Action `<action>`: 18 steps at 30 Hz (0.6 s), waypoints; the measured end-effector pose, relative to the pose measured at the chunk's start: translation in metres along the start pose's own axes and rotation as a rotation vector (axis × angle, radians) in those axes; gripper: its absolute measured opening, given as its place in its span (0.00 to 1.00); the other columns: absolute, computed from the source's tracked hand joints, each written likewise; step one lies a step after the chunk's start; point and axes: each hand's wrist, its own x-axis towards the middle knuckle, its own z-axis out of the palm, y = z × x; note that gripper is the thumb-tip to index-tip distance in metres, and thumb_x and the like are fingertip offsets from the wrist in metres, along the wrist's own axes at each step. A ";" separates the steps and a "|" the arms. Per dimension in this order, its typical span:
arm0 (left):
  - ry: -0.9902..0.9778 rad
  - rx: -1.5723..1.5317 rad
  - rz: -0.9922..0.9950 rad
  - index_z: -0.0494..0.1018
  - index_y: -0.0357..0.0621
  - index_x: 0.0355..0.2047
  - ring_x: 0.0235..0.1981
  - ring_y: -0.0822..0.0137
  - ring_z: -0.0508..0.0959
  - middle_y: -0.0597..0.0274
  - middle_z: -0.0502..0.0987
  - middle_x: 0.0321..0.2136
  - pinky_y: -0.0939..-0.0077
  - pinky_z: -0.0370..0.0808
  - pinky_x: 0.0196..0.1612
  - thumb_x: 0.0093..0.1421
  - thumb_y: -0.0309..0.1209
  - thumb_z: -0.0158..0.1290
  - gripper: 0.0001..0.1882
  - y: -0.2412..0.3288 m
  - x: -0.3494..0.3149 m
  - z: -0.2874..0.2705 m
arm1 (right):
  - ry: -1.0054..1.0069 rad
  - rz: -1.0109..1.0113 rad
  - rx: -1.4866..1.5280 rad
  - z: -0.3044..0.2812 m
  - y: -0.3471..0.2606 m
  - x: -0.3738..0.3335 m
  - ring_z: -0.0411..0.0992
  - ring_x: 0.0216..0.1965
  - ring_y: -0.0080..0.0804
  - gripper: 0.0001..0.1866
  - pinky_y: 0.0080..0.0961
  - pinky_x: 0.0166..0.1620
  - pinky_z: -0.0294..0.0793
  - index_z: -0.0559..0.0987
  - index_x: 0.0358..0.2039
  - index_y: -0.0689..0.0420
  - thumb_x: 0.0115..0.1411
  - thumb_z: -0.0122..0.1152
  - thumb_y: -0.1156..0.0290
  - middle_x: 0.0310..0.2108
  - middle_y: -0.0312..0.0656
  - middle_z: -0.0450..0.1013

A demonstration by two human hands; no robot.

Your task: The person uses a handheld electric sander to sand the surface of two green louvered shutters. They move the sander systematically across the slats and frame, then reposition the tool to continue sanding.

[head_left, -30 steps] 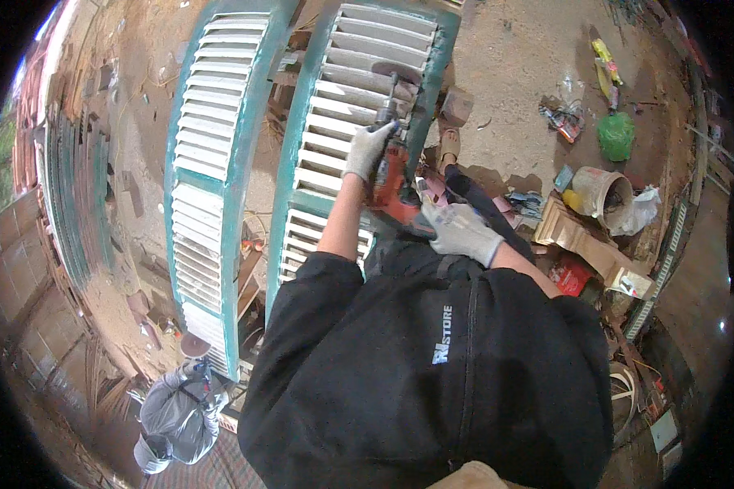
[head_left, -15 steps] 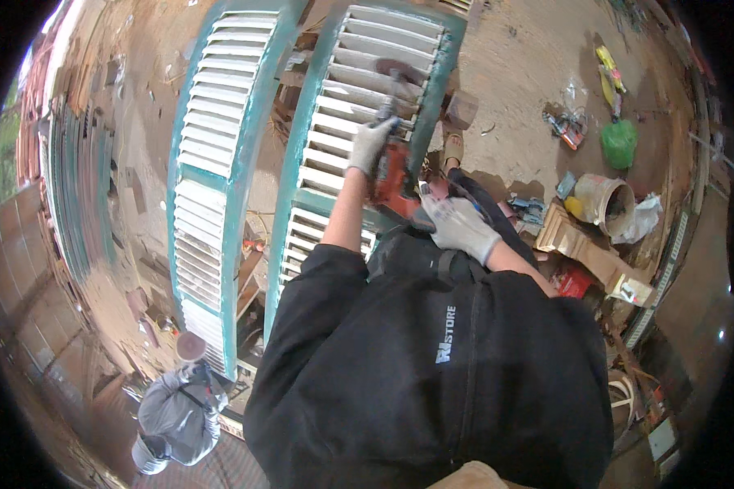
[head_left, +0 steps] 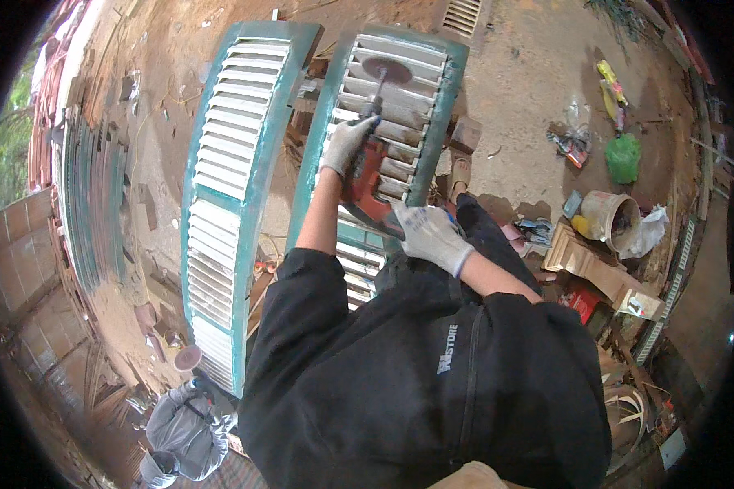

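In the head view, we see our gloved left grip (head_left: 347,148) closed around the front of a red-and-black power drill (head_left: 367,175), just behind its chuck. Our right grip (head_left: 434,238), gloved too, is clasped at the rear handle, behind and to the right of the left one; some of its fingers are hidden.

Ahead of the left grip, a round sanding disc (head_left: 387,71) on the drill's shaft sits over the upper slats of a green-framed louvred shutter (head_left: 442,106). We cannot tell whether the disc touches them. The shutter runs beneath both the drill and the left grip.

Left of that grip we have a second louvred shutter (head_left: 235,122), with white slats and a green frame. Further back on that side, well apart from our grips, a co-worker in grey (head_left: 189,432) has another disc tool (head_left: 188,359) by the second shutter's near end.

To the right of the right grip lie wooden mouldings (head_left: 567,244), a pale bucket (head_left: 597,205) on its side and, farther ahead, a green plastic bag (head_left: 622,159).
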 end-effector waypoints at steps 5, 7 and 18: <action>-0.122 -0.022 -0.153 0.77 0.36 0.36 0.27 0.76 0.70 0.68 0.74 0.26 0.78 0.67 0.30 0.56 0.46 0.54 0.22 -0.026 -0.019 0.002 | -0.064 -0.024 0.027 0.003 -0.003 -0.012 0.77 0.32 0.48 0.26 0.43 0.33 0.75 0.68 0.45 0.61 0.45 0.61 0.66 0.29 0.52 0.76; -0.116 -0.058 -0.209 0.77 0.34 0.34 0.25 0.72 0.73 0.63 0.77 0.25 0.74 0.69 0.31 0.54 0.48 0.56 0.24 -0.040 -0.013 -0.010 | -0.159 -0.040 0.039 0.009 -0.012 0.006 0.76 0.32 0.50 0.25 0.45 0.33 0.74 0.68 0.42 0.63 0.45 0.61 0.64 0.29 0.54 0.76; -0.209 0.120 -0.011 0.78 0.34 0.36 0.27 0.67 0.75 0.49 0.78 0.23 0.72 0.72 0.34 0.56 0.46 0.56 0.24 -0.049 0.026 -0.062 | -0.037 -0.085 0.155 0.011 -0.064 0.050 0.76 0.33 0.52 0.20 0.43 0.37 0.75 0.69 0.38 0.69 0.47 0.54 0.69 0.29 0.58 0.75</action>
